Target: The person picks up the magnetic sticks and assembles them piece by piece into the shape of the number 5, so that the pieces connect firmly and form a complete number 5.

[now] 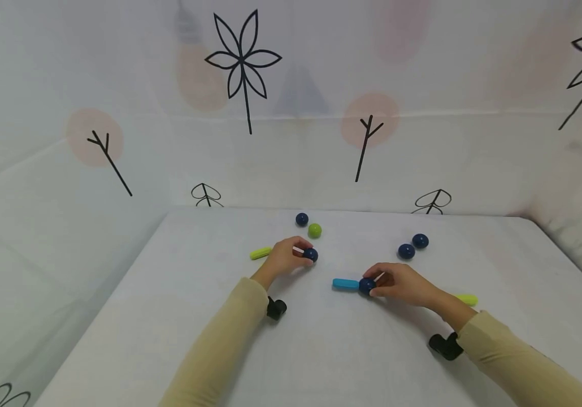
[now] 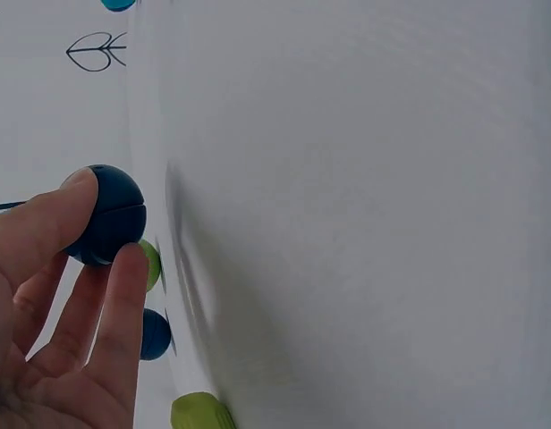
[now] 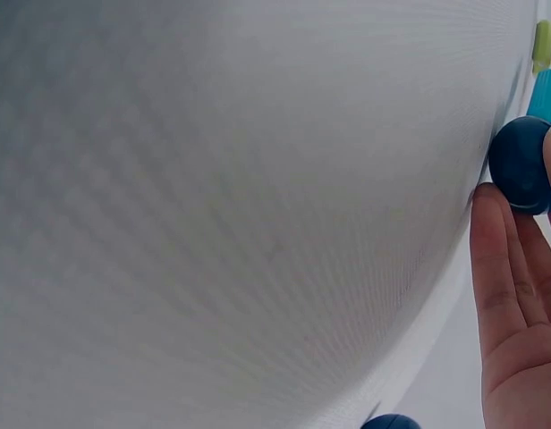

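My left hand (image 1: 285, 257) pinches a dark blue ball (image 1: 311, 255) between thumb and fingertips; a seam runs across the ball (image 2: 110, 214) in the left wrist view, where it appears raised off the table. Nearer the front, my right hand (image 1: 403, 282) grips another dark blue ball (image 1: 366, 286) at the right end of a short light-blue stick (image 1: 345, 284). In the right wrist view this ball (image 3: 523, 165) sits against the stick's end, with fingertips close to the table surface. A yellow-green stick (image 1: 260, 252) lies left of my left hand, partly hidden behind it.
Behind my left hand are a dark blue ball (image 1: 302, 219) and a green ball (image 1: 315, 230). Two more dark blue balls (image 1: 413, 246) lie beyond my right hand. Another yellow-green stick (image 1: 467, 299) shows behind my right forearm. A patterned white cloth (image 1: 291, 164) hangs behind the white table (image 1: 291, 362).
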The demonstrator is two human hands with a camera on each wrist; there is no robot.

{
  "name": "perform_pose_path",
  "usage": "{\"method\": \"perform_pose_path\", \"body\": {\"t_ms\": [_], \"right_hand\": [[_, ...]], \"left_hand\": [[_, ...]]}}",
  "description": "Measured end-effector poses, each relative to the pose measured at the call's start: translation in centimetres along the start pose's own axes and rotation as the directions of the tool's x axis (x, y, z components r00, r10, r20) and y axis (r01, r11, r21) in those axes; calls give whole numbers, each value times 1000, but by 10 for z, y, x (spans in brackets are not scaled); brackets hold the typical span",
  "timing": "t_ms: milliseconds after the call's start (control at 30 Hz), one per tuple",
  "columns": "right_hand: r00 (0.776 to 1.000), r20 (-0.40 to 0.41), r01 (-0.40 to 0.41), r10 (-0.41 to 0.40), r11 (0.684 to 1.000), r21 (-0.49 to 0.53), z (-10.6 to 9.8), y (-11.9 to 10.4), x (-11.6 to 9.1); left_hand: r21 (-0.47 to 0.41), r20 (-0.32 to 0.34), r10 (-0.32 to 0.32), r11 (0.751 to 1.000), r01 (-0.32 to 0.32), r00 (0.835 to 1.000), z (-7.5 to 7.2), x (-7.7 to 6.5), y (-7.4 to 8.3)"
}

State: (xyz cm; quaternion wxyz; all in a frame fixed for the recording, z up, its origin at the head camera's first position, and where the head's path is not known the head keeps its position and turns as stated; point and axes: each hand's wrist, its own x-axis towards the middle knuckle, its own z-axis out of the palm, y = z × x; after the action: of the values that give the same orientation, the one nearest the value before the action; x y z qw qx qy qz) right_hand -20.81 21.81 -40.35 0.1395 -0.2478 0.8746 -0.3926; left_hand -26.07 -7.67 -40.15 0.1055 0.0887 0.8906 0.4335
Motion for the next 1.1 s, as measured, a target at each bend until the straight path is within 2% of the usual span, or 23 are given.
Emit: {"method": "perform_pose_path", "body": {"t_ms": [433,767,1100], "right_hand": [[1000,4,24,-24,1000,11,1,-1,-2],[1000,0,20,-20,1000,6,1,-2,-2],[1000,1,16,-16,1000,3,1,-3,-2]], "left_hand": [[-11,92,9,1000,-8,996,5,-15,4],[-12,156,61,998,-60,986,11,-22,3],[-23,226,42,999,-37,973,15,-27,2]]}}
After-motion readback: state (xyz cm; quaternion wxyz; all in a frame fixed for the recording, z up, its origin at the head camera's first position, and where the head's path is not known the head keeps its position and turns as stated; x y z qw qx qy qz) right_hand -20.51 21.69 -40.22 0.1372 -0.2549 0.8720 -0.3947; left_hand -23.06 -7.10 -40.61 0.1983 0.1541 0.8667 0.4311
